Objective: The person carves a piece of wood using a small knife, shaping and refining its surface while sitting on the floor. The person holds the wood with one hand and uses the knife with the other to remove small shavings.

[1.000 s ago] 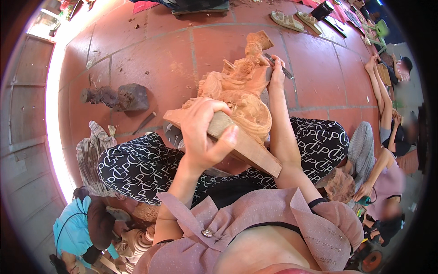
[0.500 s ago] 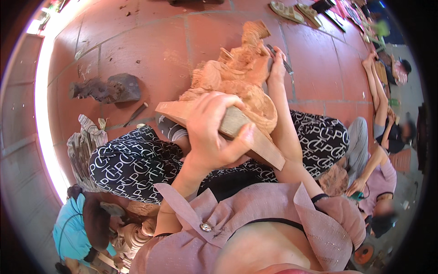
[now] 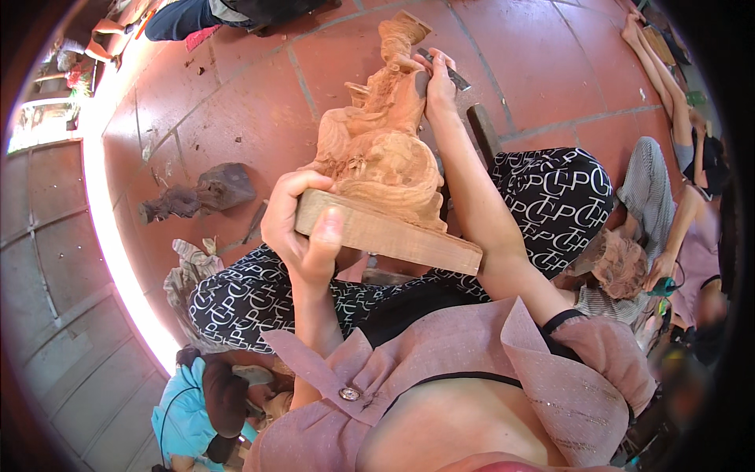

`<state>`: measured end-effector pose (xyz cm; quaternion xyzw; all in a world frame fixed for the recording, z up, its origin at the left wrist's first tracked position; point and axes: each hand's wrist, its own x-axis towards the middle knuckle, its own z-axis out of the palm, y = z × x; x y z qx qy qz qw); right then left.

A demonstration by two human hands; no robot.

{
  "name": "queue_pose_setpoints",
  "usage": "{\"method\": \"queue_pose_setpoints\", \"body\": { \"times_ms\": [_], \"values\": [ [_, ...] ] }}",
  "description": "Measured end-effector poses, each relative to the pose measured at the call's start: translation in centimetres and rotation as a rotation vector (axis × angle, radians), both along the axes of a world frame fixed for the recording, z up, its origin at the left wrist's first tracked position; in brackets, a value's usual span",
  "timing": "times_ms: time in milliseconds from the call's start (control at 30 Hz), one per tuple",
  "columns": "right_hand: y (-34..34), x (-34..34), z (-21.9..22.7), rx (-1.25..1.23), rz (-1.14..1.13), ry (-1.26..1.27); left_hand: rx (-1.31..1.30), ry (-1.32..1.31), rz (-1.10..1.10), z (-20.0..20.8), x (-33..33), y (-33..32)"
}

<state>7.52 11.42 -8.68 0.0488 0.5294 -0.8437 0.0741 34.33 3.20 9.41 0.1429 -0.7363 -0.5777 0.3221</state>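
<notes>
An unpainted reddish wood carving, a figure on a thick flat base, is held up over my lap, tilted with its top away from me. My left hand grips the left end of the base, thumb on its underside, fingers round the upper edge. My right hand is at the carving's far right side near its top, closed on a dark slim tool that crosses the fingers. Beneath that hand a dark grey patch shows against the wood; I cannot tell what it is.
On the tiled floor lie a dark carved wood piece and a slim dark tool to the left. A dark cylindrical piece stands by my right knee. Another carving is at right. Other people sit nearby, one in turquoise.
The carving has turned and shifted to the left, showing more of its base underside. My left hand moved left with it; my right hand moved up and left, still on the carving.
</notes>
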Motion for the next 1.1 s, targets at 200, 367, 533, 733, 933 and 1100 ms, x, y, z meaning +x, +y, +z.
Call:
{"method": "queue_pose_setpoints", "body": {
  "times_ms": [200, 367, 533, 733, 933, 1100],
  "values": [
    [-0.5, 0.5, 0.7, -0.061, -0.001, -0.028, -0.076, 0.022, 0.092, -1.0, 0.3, -1.0],
    [0.4, 0.0, 1.3, -0.060, -0.101, -0.246, -0.005, 0.059, 0.194, -2.0, 1.3, -3.2],
    [1.1, -0.3, -4.1, -0.002, -0.126, -0.379, 0.225, 0.129, 0.207, -2.6, 1.9, -5.7],
    [0.1, -0.3, -7.2, 0.050, -0.064, -0.449, 0.124, 0.117, 0.153, -2.5, 2.6, -6.9],
    [0.0, -1.8, -8.1, 0.182, 0.057, -0.407, 0.067, 0.116, 0.152, -2.8, 3.0, -6.5],
    [-1.4, -4.5, -11.8, 0.066, 0.278, -0.408, 0.061, 0.145, 0.168, -3.0, 3.9, -7.7]
  ]
}}
